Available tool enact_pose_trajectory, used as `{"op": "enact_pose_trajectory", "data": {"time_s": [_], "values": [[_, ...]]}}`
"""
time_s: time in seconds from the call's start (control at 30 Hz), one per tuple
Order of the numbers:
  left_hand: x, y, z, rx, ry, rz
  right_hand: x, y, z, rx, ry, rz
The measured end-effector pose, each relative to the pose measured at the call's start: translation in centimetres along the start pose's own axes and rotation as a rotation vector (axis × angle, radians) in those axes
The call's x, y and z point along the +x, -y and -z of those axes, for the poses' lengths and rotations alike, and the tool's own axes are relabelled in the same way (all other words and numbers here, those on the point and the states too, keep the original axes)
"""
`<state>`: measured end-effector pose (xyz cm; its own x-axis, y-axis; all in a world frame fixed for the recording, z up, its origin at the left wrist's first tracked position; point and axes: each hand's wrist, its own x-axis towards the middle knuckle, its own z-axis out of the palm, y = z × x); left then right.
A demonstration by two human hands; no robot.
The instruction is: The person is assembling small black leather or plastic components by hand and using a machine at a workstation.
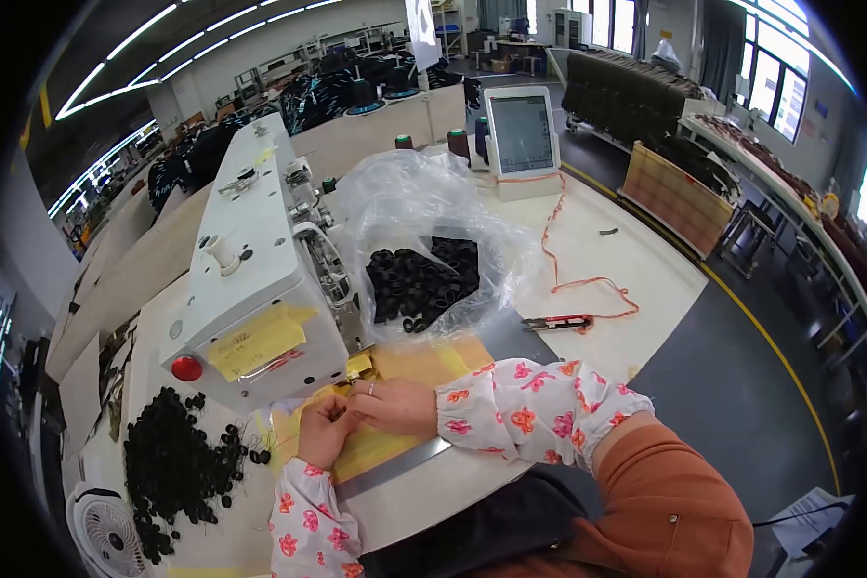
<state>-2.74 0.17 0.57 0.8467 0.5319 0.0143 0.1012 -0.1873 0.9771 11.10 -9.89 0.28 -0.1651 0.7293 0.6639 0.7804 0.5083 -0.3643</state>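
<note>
My left hand (322, 433) and my right hand (395, 406) meet at the front end of a white sewing machine (246, 255), just below its needle area. The fingers of both hands are closed and pressed together at the tips. Whatever they pinch is hidden by the fingers. Beneath them lies a yellow plate (380, 453) on the machine's work surface. Behind my right hand, an open clear plastic bag (395, 183) holds many small black loops (419, 279). To the left of my left hand, a heap of small black pieces with loose threads (173, 462) spreads over the table.
Thread snips (557, 323) with red on the handle lie right of the bag, by an orange cord (597, 281). A tablet on a stand (522, 133) and thread cones (458, 144) stand behind. A small white fan (109, 530) is at the near left.
</note>
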Motion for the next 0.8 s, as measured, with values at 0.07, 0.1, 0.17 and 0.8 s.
{"op": "enact_pose_trajectory", "data": {"time_s": [0.07, 0.1, 0.17, 0.8], "values": [[0.4, -0.1, -0.9, -0.091, -0.052, 0.010, -0.7, -0.3, 0.4, 0.005, -0.017, -0.016], [0.7, -0.1, -1.3, -0.096, -0.064, -0.024, -1.0, -0.5, 0.4, 0.046, -0.045, -0.032], [0.7, -0.2, -1.1, -0.052, -0.039, 0.020, -1.3, -0.5, 0.7, 0.085, -0.075, -0.055], [-0.3, -1.4, -1.7, 0.433, -0.051, -0.208, -0.5, 1.2, 1.5, -0.033, 0.021, -0.085]]}}
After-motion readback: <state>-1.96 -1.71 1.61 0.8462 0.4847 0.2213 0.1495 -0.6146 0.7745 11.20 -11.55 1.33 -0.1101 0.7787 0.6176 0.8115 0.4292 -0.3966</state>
